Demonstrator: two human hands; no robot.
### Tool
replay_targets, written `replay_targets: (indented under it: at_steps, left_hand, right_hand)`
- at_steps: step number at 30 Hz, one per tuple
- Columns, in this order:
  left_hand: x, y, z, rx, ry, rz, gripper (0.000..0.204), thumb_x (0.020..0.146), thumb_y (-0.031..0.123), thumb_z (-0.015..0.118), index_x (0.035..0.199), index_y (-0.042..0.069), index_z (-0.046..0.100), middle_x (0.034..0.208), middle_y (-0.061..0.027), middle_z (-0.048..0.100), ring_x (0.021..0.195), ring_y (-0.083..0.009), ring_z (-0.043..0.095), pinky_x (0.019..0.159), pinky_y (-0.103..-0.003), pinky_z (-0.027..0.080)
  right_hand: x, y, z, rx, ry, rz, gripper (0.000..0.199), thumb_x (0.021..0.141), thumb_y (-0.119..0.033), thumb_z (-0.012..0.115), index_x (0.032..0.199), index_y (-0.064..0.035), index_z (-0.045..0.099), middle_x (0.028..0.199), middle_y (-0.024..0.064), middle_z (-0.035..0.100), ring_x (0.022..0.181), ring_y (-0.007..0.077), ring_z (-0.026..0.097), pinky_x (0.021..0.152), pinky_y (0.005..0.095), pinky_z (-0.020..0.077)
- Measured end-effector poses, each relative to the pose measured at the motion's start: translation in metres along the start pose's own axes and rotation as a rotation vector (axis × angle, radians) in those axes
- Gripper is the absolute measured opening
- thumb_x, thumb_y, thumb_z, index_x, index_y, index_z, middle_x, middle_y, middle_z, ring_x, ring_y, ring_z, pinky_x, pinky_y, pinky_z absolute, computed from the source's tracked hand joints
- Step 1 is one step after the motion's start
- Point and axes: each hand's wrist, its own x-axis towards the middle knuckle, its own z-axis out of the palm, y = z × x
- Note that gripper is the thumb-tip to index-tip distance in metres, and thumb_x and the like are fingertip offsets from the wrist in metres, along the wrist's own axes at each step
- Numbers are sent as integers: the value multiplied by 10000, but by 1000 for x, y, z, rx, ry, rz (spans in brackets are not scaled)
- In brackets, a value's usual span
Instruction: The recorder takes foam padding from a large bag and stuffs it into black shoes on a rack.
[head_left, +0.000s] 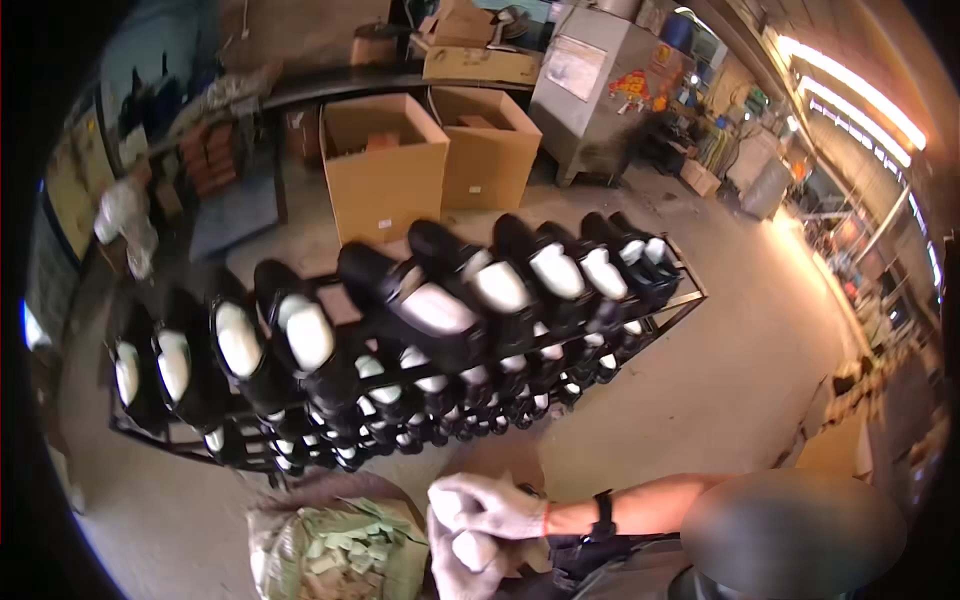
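Observation:
My right hand point(495, 505), in a pale glove with a dark band on the wrist, reaches in from the lower right. Its fingers are curled around a white rounded piece point(452, 508). Just below it my left hand point(462, 578), also gloved, is bent around another white rounded piece point(475, 550). What exactly these pieces are I cannot make out. Beside the hands stands an open sack point(270, 550) holding pale green and tan scraps point(350, 550). Beyond them, black shoes point(440, 275) with white insides line a dark metal rack point(690, 300) on several levels.
Two open cardboard boxes point(385, 195) point(490, 165) stand behind the rack. A grey metal cabinet point(575, 85) is at the back. Flat tan pieces point(840, 440) lie piled at the right. Clear plastic wrapping point(130, 220) hangs at the far left.

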Motion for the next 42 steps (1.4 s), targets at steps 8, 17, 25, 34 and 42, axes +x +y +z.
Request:
replay_targets:
  at_steps: [8,17,25,34,42]
  left_hand:
    - [101,137,266,135,-621,136,946,860,347,857,1639,-19,464,1547,-212,626,1325,-305,667,1114,-435,554]
    - [300,138,436,-725,-604,-331,289,1053,411,690,1109,127,685,1102,-60,742,1025,-297,700,929,-490,600]
    - [333,133,458,-702,-421,-647,245,1076,433,673,1146,211,750,1052,-1,787,960,-246,752,846,-452,648]
    - [354,114,456,-729,-459,-603,236,1076,426,668,1079,199,734,985,-10,776,885,-239,757,767,-434,645]
    - [359,137,458,-574,-470,-600,269,1081,377,719,1208,141,706,1101,-40,769,965,-224,750,872,-421,642]
  right_hand:
    - [-134,-81,-349,-115,1026,-504,560,995,-177,776,1486,5,580,1456,161,660,1362,288,635,1183,438,503]
    - [-53,-13,-473,-676,1231,-422,528,863,-60,743,1379,-89,633,1271,256,679,1209,473,651,1049,522,573]
    - [-63,-28,-467,-562,1101,-246,425,865,-129,815,1272,-108,695,1182,245,716,1104,458,700,927,540,609]
    - [-60,-42,-459,-953,799,-73,226,947,-232,747,1097,-65,776,1145,262,694,1133,463,688,901,517,633]
    - [-50,-21,-492,-1194,700,-83,153,957,-167,677,1002,-91,801,1037,158,747,1023,371,736,939,507,586]
